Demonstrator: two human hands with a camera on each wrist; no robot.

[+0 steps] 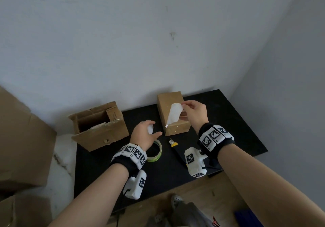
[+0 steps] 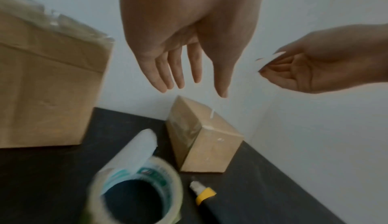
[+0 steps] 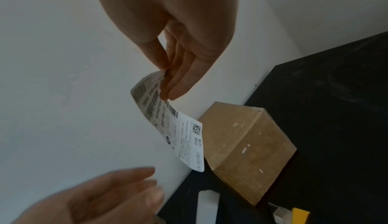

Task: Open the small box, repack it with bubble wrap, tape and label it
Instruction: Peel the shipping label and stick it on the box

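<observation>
A small closed cardboard box stands at the back of the black table. My right hand hovers above it and pinches the top corner of a printed white shipping label, which hangs curled in front of the box. My left hand floats left of the box with straight fingers, holding nothing. A white paper strip sits just under it, over the tape roll.
A larger open cardboard box stands at the table's left. A yellow utility knife lies in front of the small box. Big cartons are stacked on the floor at left. The wall is right behind the table.
</observation>
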